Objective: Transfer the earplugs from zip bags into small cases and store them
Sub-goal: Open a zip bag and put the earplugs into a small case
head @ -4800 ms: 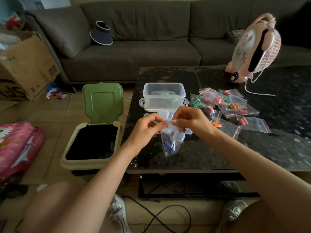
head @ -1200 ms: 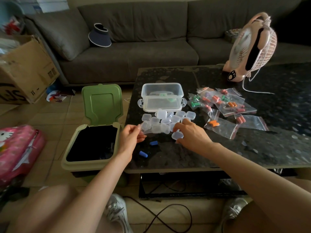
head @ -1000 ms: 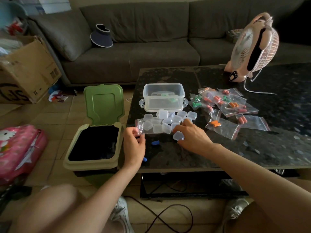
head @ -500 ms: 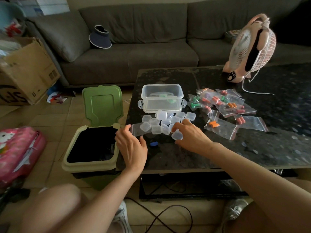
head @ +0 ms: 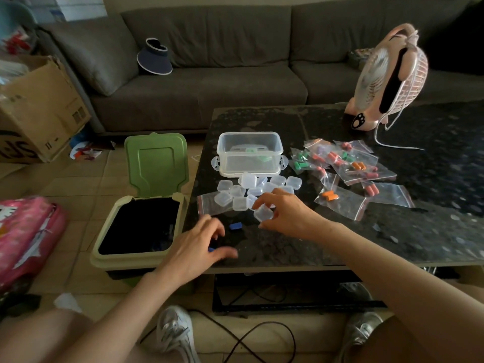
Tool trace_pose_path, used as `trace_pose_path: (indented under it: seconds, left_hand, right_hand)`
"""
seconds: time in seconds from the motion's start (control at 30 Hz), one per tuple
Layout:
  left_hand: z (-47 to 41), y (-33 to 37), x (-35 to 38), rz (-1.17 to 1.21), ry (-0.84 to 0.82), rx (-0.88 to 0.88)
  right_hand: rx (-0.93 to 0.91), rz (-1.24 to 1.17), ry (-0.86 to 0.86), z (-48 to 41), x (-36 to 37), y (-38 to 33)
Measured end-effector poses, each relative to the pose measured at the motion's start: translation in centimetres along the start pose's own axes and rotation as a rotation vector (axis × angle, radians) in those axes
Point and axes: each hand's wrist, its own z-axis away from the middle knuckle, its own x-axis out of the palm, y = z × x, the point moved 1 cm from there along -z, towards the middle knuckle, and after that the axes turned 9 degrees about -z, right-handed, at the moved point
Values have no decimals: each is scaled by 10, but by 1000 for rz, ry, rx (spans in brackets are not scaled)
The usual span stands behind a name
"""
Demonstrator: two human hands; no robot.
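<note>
Over the table (head: 353, 239), right hand (head: 286, 214) pinches small case (head: 262, 213) — left hand (head: 197, 246) spread.

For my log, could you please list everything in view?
table: one, black, right.
box: one, clear, on table.
cases: about a dozen, clear, before box.
full bags: several, clear, right of box.
empty bag: one, clear, under cases.
loose earplugs: two, blue, table's near left.
bin: one, green, floor.
fan: one, pink, on table.
sofa: one, grey, behind.
visor: one, dark, on sofa.
carton: one, brown, left.
left hand: over one earplug.
right hand: holds one case.
</note>
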Motion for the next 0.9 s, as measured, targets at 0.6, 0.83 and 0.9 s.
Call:
trace_pose_path:
  seconds: [0.6, 0.83, 0.9]
  left_hand:
    - [-31, 16, 3, 99, 64, -103]
    - [-37, 20, 13, 56, 103, -111]
    - [-36, 22, 16, 67, 115, -110]
  right_hand:
    - [-35, -64, 12, -9, 4, -13]
    - [-40, -40, -2, -8, 4, -13]
    - [-33, -14, -9, -8, 4, -11]
